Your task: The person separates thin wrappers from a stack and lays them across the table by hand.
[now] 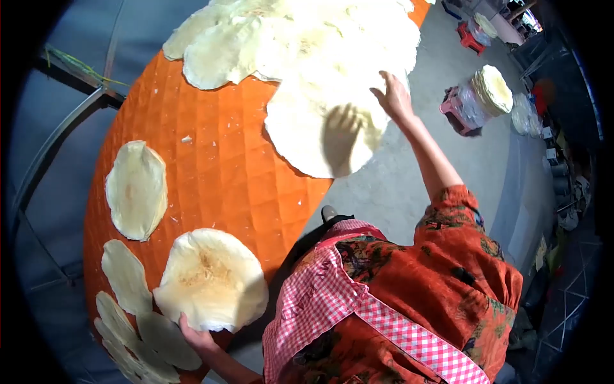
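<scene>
My left hand [197,336] grips the near edge of a round, pale flatbread [211,275] with a browned middle, its thumb showing at the rim and its other fingers partly hidden. Over at the upper right, my right hand [394,101] is held with fingers apart beside a large pale flatbread [307,134]. That hand's shadow falls on the bread, and I cannot tell whether it touches. The large one overhangs the edge of the orange-covered table [217,173] and adjoins a bright, overlapping heap of flatbreads [256,45].
A single oval flatbread [135,191] lies at the table's left, with several overlapping flatbreads [150,336] at the lower left. On the grey floor, a pink stool [453,109] bears a stack of flatbreads [492,89] in plastic; a red stool [470,40] stands farther back.
</scene>
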Demonstrator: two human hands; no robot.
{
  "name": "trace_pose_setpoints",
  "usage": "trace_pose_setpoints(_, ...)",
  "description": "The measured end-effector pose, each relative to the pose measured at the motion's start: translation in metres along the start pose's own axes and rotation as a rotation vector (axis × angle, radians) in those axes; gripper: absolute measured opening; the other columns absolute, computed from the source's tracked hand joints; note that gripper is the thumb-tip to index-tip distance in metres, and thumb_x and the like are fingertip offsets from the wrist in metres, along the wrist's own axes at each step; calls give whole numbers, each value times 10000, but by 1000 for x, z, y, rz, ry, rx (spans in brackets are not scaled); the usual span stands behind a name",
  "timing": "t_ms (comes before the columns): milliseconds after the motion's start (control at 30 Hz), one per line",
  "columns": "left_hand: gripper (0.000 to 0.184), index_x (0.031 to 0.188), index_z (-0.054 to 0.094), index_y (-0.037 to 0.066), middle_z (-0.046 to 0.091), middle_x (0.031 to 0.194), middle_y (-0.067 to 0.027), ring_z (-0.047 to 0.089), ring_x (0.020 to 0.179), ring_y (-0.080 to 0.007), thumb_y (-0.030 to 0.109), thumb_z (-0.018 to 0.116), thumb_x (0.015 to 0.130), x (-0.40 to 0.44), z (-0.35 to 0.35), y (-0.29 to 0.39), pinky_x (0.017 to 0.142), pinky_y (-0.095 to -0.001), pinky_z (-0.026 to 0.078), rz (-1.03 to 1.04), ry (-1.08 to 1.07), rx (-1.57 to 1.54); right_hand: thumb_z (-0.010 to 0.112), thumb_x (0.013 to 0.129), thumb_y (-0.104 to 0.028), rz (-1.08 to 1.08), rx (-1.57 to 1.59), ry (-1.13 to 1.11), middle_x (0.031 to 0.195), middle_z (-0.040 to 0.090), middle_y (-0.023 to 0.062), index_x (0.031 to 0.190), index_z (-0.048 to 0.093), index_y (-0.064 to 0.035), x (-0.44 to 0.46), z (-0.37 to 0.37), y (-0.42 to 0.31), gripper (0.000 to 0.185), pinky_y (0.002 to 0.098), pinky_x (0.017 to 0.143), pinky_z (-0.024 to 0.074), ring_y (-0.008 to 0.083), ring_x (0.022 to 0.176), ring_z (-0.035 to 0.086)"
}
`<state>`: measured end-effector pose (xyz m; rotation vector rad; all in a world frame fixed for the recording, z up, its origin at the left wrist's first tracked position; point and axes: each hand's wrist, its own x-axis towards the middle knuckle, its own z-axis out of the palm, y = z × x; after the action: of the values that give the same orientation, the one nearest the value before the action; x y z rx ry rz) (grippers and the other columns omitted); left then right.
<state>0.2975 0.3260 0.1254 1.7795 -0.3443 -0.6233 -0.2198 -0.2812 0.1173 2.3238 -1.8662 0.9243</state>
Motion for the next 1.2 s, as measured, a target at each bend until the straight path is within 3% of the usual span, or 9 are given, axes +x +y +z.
trace_pose_setpoints(100,587,1336,424,7,492,1312,-156,470,1202,-317,270,606,845,36,52,63,1005,-464,394,-213,74,-406,722,776,-185,238,527,-326,1010,653,147,1090,601,-23,-38,25,-53,374,350,750,511,245,839,659)
trace_pose_setpoints(300,637,1341,417,2,485,1333,-136,468,1216,-304,338,606,834,45,53,152,1012,-465,384,-129,35,-580,667,820,-109,-313,830,-661,965,653,138,1050,593,-8,-104,-23,-287,262,341,715,525,237,806,661)
trace_pose_setpoints(433,646,1326,441,38,518,1283,-123,476,1185,-293,276,677,774,52,17,68,997,-460,384,-197,141,-674,672,827,-153,-393,1078,-909,996,641,143,1052,591,-4,-173,-16,-400,282,338,746,530,257,829,653)
trace_pose_setpoints(633,352,1215,495,56,592,1094,-98,610,947,-240,179,577,896,49,26,-102,749,-386,536,-448,64,-737,755,730,-375,-1249,588,-964,1410,355,201,1386,319,-12,-329,52,-490,868,428,1033,371,350,1252,418)
trace_pose_setpoints(700,307,1218,484,68,577,1116,-88,591,982,-237,168,527,932,41,35,-83,802,-386,517,-184,-211,-983,726,746,-420,-1093,595,-1215,1432,314,219,1416,267,-20,-341,80,-493,905,396,1056,350,372,1281,381)
trace_pose_setpoints(800,364,1277,419,68,513,1221,-92,515,1117,-223,108,522,931,38,37,-82,931,-410,447,-152,-249,-1066,754,739,-407,-662,598,-1633,1404,365,219,1424,272,-54,-327,71,-503,909,379,1043,366,326,1276,403)
trace_pose_setpoints(900,451,1294,388,73,494,1244,-93,520,1123,-230,17,558,880,37,42,-81,951,-421,452,-121,-218,-1030,729,779,-421,-580,778,-1730,1389,405,175,1427,277,-83,-326,89,-497,859,386,1050,355,298,1267,417)
trace_pose_setpoints(1067,452,1274,409,76,489,1245,-99,520,1126,-243,-25,537,852,39,43,-75,905,-428,496,-108,-263,-982,535,899,-237,-375,893,-1714,1124,599,154,1344,401,-18,-326,95,-494,514,342,885,457,224,1004,572)
trace_pose_setpoints(1200,429,1251,382,98,491,1220,-92,525,1107,-235,44,563,866,39,56,-62,845,-470,525,-166,-168,-828,498,934,-283,-466,923,-1564,1109,617,160,1287,466,20,-330,109,-486,466,333,877,463,226,968,590)
